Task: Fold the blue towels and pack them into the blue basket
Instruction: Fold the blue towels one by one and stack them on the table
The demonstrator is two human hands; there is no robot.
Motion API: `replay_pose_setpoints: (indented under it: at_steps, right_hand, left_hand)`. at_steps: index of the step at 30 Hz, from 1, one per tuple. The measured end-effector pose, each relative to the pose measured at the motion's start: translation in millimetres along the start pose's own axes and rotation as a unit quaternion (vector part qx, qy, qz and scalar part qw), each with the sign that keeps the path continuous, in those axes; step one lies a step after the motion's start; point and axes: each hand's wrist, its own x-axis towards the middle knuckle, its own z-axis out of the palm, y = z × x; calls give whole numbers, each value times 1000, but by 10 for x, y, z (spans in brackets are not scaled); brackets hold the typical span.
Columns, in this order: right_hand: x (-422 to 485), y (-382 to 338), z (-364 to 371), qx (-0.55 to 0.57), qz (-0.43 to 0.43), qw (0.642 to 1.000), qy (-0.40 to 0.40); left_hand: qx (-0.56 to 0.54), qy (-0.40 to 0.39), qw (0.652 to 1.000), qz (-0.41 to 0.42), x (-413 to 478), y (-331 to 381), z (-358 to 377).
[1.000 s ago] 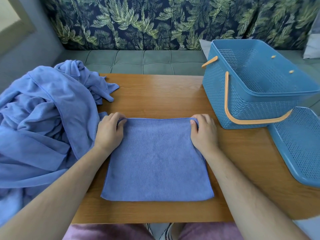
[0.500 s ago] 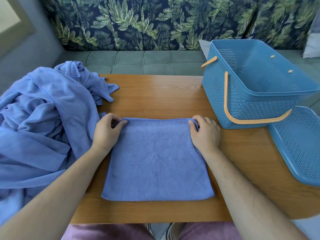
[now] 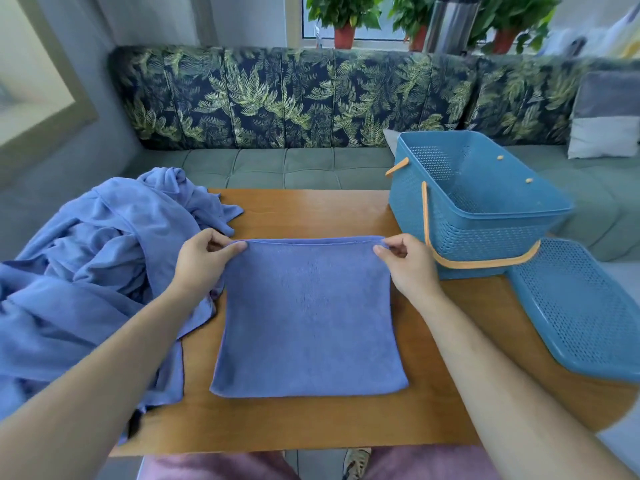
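A heap of loose towels [image 3: 86, 271] spills over the left end of the table [image 3: 304, 211]. Just beside it, the left hand [image 3: 202, 261] has the far left corner of a folded towel [image 3: 308, 323], its grip pinched tight on the hem between thumb and fingers. The towel lies square in the middle of the table, its far edge raised slightly off the wood and its near edge flat. The right hand [image 3: 407, 268] pinches the far right corner with the same closed grip. Past it, at the table's right end, stands the basket [image 3: 485, 233], its orange handle [image 3: 485, 264] dropped down the near side. A perforated blue lid [image 3: 581, 306] lies flat just beside it, at the table's right edge.
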Motion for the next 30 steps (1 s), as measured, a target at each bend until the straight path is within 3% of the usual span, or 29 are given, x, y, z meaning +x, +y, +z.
replay_pose_setpoints:
  at_steps: [6,15,22,30]
  right_hand:
    - [404,-768,-279,0,-47,998,-27]
    - [753,-1616,-613,34,-119,992,15]
    - [137,-1135,-466,42,-116,992,20]
    - [-1015,265,-253,-70,-96,992,-48]
  left_hand:
    - [33,3,996,87,241,685,-424]
    - [29,26,986,164,497,1545,-747]
    - [94,27,983,153,34,1031,-674]
    - [204,-79,967,132,-956,-258,-344]
